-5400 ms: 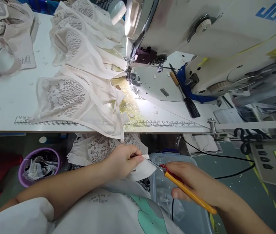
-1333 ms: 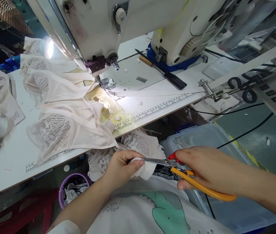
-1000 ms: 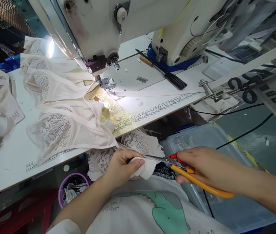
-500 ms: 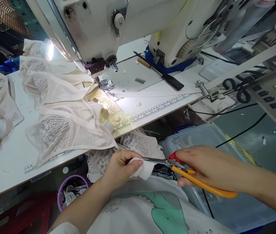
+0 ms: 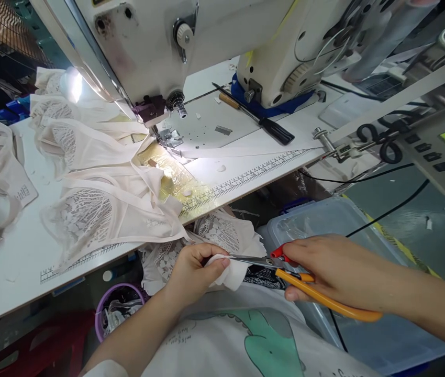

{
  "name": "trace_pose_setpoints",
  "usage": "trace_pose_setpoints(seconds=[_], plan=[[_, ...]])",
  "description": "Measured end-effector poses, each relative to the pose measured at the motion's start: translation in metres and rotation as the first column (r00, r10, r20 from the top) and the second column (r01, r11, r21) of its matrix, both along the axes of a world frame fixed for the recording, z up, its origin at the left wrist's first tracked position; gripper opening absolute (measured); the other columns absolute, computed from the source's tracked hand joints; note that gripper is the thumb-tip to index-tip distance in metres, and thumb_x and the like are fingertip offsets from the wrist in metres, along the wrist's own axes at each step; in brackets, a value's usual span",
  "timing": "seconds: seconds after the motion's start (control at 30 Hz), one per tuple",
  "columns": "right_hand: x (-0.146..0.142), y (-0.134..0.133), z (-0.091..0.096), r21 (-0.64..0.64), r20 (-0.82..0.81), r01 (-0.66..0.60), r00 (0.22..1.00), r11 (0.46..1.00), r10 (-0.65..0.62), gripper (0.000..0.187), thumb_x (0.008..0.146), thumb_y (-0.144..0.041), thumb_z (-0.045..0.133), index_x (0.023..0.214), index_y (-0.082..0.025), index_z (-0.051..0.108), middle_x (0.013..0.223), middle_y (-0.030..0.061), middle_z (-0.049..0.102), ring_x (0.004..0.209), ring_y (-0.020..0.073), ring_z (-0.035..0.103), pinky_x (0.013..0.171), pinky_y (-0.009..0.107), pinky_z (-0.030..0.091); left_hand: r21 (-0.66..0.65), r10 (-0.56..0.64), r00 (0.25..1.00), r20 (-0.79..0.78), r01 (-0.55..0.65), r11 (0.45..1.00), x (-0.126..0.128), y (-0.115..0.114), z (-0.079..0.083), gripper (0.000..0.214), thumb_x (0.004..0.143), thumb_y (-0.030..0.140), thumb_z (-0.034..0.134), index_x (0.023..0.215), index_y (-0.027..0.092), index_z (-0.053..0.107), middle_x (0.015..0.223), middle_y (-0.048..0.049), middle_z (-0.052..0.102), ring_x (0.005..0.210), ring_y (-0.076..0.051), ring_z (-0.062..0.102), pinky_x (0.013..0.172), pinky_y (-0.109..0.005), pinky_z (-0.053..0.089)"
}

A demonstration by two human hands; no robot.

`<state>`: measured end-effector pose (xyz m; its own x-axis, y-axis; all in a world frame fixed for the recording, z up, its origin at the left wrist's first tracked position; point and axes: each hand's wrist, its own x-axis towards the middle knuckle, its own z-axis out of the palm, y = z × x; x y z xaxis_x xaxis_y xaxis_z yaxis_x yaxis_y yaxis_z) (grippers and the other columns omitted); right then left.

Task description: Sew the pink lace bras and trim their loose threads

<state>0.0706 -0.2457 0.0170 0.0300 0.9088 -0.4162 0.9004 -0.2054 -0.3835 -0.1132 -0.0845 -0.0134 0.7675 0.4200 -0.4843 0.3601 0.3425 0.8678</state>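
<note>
My left hand (image 5: 196,272) pinches the end of a white bra (image 5: 235,273) between thumb and fingers, just above my lap. Scissors (image 5: 304,290) with orange and red handles are gripped in my right hand (image 5: 324,264). Their blades point left and reach the fabric at my left fingertips; whether they are parted is hard to make out. Part of the bra, with a lace cup (image 5: 218,233), hangs over the table edge behind my hands. More white lace bras (image 5: 89,212) lie joined in a row on the table to the left.
A sewing machine (image 5: 214,31) stands over the white table (image 5: 6,272), which has a printed ruler along its edge. A black-handled screwdriver (image 5: 275,130) lies by the machine. Below are a purple bin (image 5: 100,319), a red stool (image 5: 45,340) and a clear plastic box (image 5: 395,324).
The view has shifted very slightly. Both hands, the scissors and the fabric keep almost the same position.
</note>
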Motion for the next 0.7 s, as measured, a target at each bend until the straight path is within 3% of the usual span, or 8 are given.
trace_pose_setpoints(seconds=[0.53,0.7], plan=[[-0.003,-0.005,-0.016,0.108,0.056,0.003,0.998,0.994,-0.009,0.051,0.076,-0.069,0.045,0.069,-0.019,0.054,0.059,0.0037,0.057,0.048,0.0205,0.054,0.043,0.026,0.028,-0.065,0.043,0.998,-0.035,-0.045,0.997,0.001,-0.001,-0.003,0.020,0.058,0.031,0.073,0.064,0.013,0.067,0.055,0.0002,0.059,0.050,-0.009,0.047,0.048,-0.020,0.037],[-0.005,-0.004,-0.017,0.047,0.053,0.010,0.999,0.999,-0.012,0.053,0.078,-0.070,0.042,0.065,-0.019,0.053,0.058,0.0047,0.058,0.050,0.0225,0.055,0.045,0.027,0.030,-0.055,0.054,0.998,-0.028,-0.055,0.997,0.000,-0.002,-0.004,0.021,0.057,0.030,0.074,0.064,0.012,0.067,0.056,-0.0001,0.060,0.051,-0.009,0.048,0.049,-0.019,0.038]])
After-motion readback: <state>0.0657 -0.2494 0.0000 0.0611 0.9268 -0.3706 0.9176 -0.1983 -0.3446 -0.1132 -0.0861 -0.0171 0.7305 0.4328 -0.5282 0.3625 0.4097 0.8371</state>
